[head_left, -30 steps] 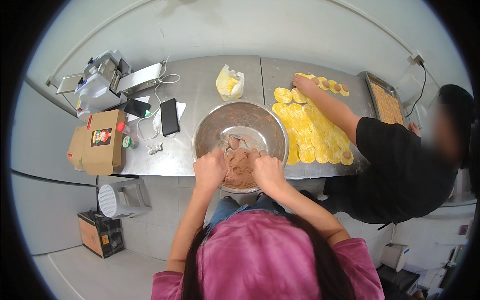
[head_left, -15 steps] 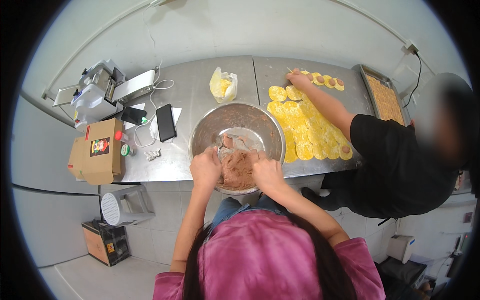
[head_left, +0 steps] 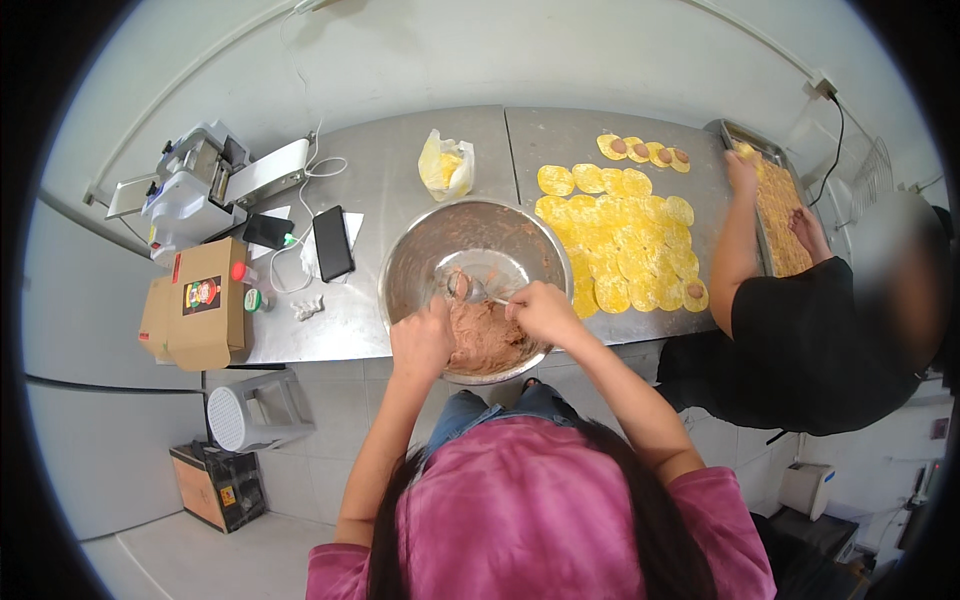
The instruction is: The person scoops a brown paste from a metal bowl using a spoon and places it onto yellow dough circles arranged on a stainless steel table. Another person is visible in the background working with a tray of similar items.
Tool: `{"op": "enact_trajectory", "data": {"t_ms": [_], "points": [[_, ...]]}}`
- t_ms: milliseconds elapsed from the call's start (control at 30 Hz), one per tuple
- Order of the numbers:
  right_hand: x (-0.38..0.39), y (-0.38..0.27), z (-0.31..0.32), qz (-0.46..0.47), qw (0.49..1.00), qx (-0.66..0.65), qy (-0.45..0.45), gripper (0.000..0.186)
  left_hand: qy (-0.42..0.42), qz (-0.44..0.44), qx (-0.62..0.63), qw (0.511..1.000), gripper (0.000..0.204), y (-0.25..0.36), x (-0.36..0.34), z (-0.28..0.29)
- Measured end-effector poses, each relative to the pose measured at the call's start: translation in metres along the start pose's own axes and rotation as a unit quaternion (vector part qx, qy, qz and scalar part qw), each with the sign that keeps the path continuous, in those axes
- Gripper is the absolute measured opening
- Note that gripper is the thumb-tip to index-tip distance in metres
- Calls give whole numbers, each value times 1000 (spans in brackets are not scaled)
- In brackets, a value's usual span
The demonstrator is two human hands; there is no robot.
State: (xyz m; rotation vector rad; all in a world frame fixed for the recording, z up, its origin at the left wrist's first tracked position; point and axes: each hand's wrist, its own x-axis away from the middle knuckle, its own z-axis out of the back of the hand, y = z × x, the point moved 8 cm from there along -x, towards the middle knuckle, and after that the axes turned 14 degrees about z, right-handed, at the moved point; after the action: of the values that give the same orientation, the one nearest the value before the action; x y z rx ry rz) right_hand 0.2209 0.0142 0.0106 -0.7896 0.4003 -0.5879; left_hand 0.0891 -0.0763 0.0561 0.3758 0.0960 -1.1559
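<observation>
The right hand grasps a metal spoon by its handle, fingers closed about the end. The left hand has its fingers curled in at the near left side of the bowl; a round, pink-smeared utensil head sits just beyond them, but whether that grip holds it cannot be told.

The right hand has lifted off the pinkish mixture in the last half second, and more of the handle now shows; this probably leaves the spoon freer to turn or scrape. A co-worker's hand has left the yellow rounds for the tray at the desk's right end, uncovering the rows, which may matter little to the work in the bowl.

The spoon is inside the bowl, above the mixture's far edge, near the front of the desk. Its long axis lies mostly crosswise, from the right hand leftward and slightly away from the person, head toward the utensil head.
</observation>
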Motion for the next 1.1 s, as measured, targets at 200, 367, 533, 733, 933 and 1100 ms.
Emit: {"op": "enact_trajectory", "data": {"t_ms": [200,367,533,733,933,1100], "points": [[35,25,-4,-242,795,-556,-20,15,-10,41,1,999,22,-14,6,-15],[43,18,24,-199,826,-527,36,15,-73,144,138,977,27,-19,7,-20],[57,42,21,-100,975,-174,99,18,-118,241,271,924,34,-24,-13,-31],[95,38,54,-180,975,-88,96,18,-90,282,323,899,37,-55,-23,-34],[160,19,166,-205,917,153,306,14,-104,318,277,901,38,-68,-13,-25],[214,49,181,-210,766,476,377,10,-105,301,264,910,38,-65,-7,-33]]}}
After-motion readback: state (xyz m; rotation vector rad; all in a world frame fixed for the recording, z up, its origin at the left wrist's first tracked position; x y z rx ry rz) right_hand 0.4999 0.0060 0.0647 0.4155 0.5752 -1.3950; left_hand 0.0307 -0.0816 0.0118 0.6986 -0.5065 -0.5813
